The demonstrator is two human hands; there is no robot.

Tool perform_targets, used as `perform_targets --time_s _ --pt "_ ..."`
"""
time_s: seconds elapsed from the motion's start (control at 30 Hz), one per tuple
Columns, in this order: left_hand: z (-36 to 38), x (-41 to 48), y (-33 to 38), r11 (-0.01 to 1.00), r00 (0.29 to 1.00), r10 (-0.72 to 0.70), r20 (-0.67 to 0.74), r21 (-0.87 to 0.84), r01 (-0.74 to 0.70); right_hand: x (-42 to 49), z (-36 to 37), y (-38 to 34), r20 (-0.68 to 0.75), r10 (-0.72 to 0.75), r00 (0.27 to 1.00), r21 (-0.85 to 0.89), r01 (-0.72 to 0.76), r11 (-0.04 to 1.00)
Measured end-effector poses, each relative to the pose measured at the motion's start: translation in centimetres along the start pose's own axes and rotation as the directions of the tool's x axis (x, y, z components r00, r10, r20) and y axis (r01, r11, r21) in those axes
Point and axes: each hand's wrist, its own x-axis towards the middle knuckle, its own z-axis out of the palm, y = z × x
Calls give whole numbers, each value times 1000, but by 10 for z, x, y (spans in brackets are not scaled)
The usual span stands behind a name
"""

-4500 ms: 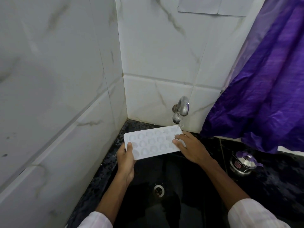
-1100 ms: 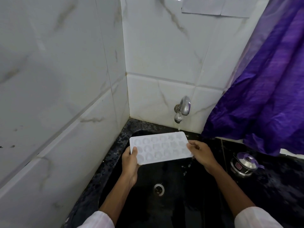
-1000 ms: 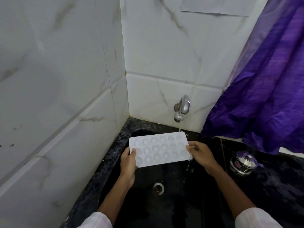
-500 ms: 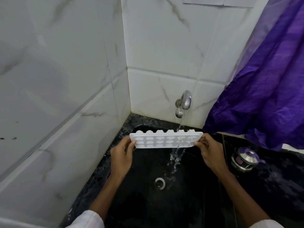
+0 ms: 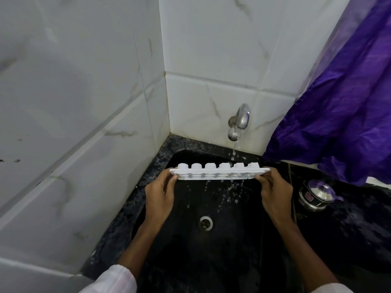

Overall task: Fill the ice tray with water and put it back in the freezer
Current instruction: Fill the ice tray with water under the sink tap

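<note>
Over the black sink [image 5: 169,261] the white ice tray [image 5: 220,171] is tipped on edge, cup bottoms up, shedding drops, so I'd say nothing is filled yet. The left hand [image 5: 158,197] and right hand [image 5: 275,193] each pinch one end beneath the trickling tap [image 5: 240,119]; filling and the freezer trip remain.

black speckled counter [image 5: 157,151], sunken sink [image 5: 232,256]; lidded steel pot [image 5: 316,194] on right.
</note>
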Motion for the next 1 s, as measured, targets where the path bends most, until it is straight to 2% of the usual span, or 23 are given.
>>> perform_targets --time_s 0.13,0.23,0.27,0.37,0.47,0.53,0.63,0.77,0.83,0.9,1.0 --pt "-1 0 2 997 995 -52 84 -46 56 -7 -1 5 117 131 985 -8 -130 991" --pt "-4 -2 10 997 998 -2 67 -79 8 -14 -3 8 21 134 991 28 -135 990" --pt "-3 -3 9 997 998 0 61 -79 5 -14 -3 8 31 155 987 31 -156 987" --pt "7 0 -3 988 978 -144 149 -26 149 -13 4 15 155 327 932 -11 -329 944" --pt "17 9 -8 969 936 -239 258 -2 248 -5 12 20 120 434 893 -25 -435 900" --pt "22 15 -4 937 912 -295 285 -99 334 6 16 15 101 452 886 -2 -454 891" --pt "29 26 5 788 837 -414 357 -319 526 22 21 5 102 441 892 28 -445 895" --pt "33 34 17 600 764 -493 416 -472 645 42 24 1 83 390 917 6 -392 920" --pt "34 35 20 565 754 -516 406 -500 656 48 28 1 130 320 938 -22 -320 947" --pt "37 36 20 555 747 -542 386 -503 662 53 33 3 214 193 958 -103 -174 979" --pt "41 35 19 560 740 -567 362 -489 669 57 43 7 403 124 907 -201 -45 979"
